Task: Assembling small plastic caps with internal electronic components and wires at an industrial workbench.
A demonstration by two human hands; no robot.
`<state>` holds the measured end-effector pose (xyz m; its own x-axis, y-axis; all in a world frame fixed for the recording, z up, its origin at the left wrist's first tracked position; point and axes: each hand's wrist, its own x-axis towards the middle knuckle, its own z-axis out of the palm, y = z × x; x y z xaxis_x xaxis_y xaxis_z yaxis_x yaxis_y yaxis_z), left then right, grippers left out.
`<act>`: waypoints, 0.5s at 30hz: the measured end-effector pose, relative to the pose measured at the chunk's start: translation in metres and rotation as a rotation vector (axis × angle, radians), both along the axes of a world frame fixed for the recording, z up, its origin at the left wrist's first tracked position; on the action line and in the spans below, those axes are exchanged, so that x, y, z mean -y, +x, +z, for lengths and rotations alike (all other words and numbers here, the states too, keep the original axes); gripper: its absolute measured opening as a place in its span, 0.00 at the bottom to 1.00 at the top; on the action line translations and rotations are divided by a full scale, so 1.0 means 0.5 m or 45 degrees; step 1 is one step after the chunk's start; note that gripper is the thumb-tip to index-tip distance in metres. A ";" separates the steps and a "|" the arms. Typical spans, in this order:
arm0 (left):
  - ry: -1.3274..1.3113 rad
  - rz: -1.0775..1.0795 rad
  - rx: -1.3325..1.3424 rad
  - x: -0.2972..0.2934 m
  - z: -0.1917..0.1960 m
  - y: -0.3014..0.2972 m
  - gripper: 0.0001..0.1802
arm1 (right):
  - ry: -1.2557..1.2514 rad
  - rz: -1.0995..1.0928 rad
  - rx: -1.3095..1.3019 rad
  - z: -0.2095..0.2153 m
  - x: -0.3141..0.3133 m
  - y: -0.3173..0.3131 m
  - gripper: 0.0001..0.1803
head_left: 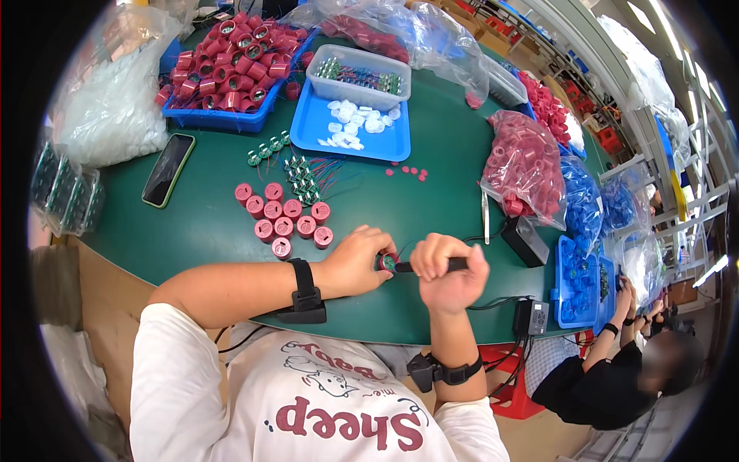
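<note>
My left hand (354, 263) is closed around a small red plastic cup (388, 262) at the table's near side. A green circuit board shows in the mouth of the cup, which faces right. My right hand (451, 274) grips a black rod-shaped tool (458, 264), held level. The tool's left end meets the cup's mouth, and its exact kind cannot be made out. Just beyond my left hand stands a group of red round caps (283, 225) with slotted tops. Behind them lie small green circuit boards (302, 181) with thin red and blue wires.
A blue tray (302, 131) holds white plastic pieces and a clear bin of boards. Red cups heap in a blue crate (223, 121) at the far left. A phone (168, 171), tweezers (485, 217), a black box (526, 241) and bagged red parts (523, 165) surround my workspace. Another person (600, 377) sits right.
</note>
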<state>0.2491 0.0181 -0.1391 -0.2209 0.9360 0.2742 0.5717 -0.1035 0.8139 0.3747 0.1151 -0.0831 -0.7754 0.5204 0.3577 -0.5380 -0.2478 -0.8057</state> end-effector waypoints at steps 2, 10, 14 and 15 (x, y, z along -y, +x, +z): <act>0.013 0.003 -0.003 0.001 0.001 0.002 0.15 | 0.008 -0.014 0.063 -0.025 -0.001 -0.013 0.28; 0.017 0.019 0.021 0.001 -0.002 -0.002 0.14 | 0.240 -0.102 0.225 -0.056 0.004 -0.046 0.27; 0.048 0.007 0.048 0.000 -0.001 -0.005 0.14 | 0.307 -0.039 0.260 -0.053 -0.003 -0.060 0.27; 0.065 0.004 0.074 -0.001 0.001 -0.006 0.14 | 0.399 -0.027 0.282 -0.050 -0.003 -0.063 0.28</act>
